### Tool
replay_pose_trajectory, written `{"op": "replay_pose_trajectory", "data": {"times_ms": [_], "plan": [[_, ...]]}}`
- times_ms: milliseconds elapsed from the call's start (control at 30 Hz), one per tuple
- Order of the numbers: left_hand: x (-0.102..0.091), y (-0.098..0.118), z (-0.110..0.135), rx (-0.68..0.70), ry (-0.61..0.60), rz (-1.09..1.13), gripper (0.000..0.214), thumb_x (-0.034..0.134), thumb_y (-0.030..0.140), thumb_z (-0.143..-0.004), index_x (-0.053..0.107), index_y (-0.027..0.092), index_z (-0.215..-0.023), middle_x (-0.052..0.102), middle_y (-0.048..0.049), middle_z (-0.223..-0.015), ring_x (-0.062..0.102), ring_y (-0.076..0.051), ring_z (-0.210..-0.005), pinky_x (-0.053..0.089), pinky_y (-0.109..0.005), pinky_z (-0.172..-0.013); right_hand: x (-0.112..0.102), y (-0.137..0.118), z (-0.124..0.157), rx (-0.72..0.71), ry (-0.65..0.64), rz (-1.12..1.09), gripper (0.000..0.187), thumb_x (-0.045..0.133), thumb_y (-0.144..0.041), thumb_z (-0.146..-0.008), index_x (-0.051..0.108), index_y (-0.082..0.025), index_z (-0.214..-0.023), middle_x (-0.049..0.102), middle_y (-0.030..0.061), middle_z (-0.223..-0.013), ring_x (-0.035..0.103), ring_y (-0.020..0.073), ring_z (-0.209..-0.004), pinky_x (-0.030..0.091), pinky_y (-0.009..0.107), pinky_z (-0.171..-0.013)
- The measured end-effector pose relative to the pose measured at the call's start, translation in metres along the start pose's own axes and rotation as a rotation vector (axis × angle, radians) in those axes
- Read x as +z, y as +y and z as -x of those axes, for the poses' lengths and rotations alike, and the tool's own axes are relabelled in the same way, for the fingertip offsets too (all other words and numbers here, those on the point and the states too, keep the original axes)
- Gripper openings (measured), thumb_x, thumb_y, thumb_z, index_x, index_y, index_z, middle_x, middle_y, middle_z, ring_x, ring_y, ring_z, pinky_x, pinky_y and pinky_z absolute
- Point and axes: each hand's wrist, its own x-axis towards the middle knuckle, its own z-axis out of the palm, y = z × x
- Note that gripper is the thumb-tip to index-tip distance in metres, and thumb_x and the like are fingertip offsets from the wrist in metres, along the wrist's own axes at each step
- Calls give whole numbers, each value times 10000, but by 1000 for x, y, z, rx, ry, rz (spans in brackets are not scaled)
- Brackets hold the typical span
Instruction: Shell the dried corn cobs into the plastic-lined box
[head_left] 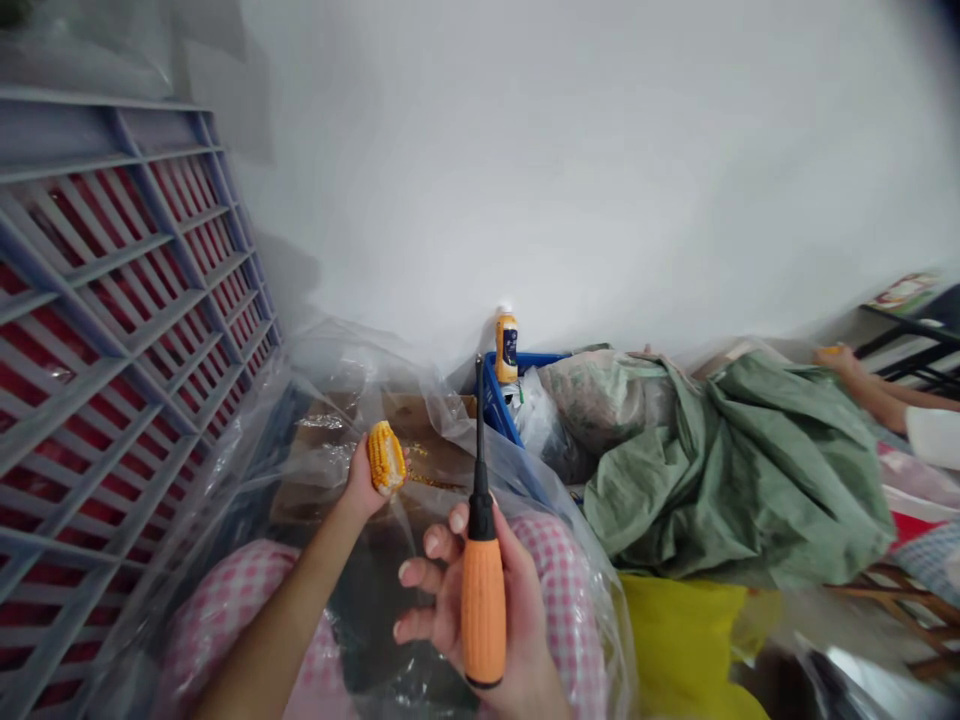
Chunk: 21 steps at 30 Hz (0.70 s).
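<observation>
My left hand (363,482) grips a yellow corn cob (386,455), partly stripped of kernels on the side facing right. In my right hand (517,610), palm up, lies a screwdriver (484,610) with an orange handle and a dark shaft pointing up and away. The thumb rests along its right side, while the other fingers are loosely curled. Beyond the hands, loose kernels (427,482) lie on brown cardboard (315,465) inside a clear plastic sheet (247,510) that spreads over my lap.
A stacked purple-grey plastic crate (127,350) rises on the left. Against the wall, a blue basket (496,400) holds bags and a yellow-orange bottle (507,345). Green sacking (750,460) and a yellow bag (682,640) lie to the right. Another person's hand (844,368) shows at far right.
</observation>
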Motion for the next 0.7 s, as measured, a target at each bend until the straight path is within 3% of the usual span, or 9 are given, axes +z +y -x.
{"op": "replay_pose_trajectory", "data": {"times_ms": [133, 333, 433, 567, 700], "plan": [[-1, -1, -2, 10, 4, 5, 438, 277, 471, -930, 576, 164, -1022, 652, -45, -588, 611, -183, -446, 476, -267, -413, 0, 1, 1, 9, 44, 12, 269, 591, -449, -830, 605, -181, -839, 708, 9, -802, 701, 186, -785, 563, 338, -637], [-1, -2, -4, 25, 22, 50, 414, 311, 476, -927, 570, 163, -850, 646, -39, -569, 625, -170, -460, 492, -247, -441, -3, 2, 0, 14, 83, 40, 323, 547, -506, -837, 569, -184, -838, 690, 13, -794, 693, 200, -785, 551, 344, -611], [0, -2, -2, 17, 12, 36, 433, 289, 481, -927, 585, 167, -901, 655, -51, -580, 621, -186, -445, 471, -262, -401, -4, 2, -1, 29, 125, 59, 348, 505, -527, -859, 555, -184, -822, 680, 14, -778, 687, 198, -769, 546, 348, -608], [1, -2, -1, 11, 3, 17, 418, 290, 469, -920, 582, 173, -962, 648, -43, -569, 623, -188, -451, 480, -268, -401, -4, 1, -1, 38, 98, 31, 319, 527, -497, -854, 574, -183, -827, 685, 12, -778, 684, 189, -754, 550, 339, -600], [1, -2, -3, 21, 9, 26, 396, 290, 469, -920, 558, 188, -845, 646, -38, -571, 625, -184, -457, 490, -270, -412, -5, 1, -2, 37, 91, 31, 317, 496, -489, -876, 572, -184, -834, 670, 5, -771, 670, 164, -707, 550, 307, -556]]}}
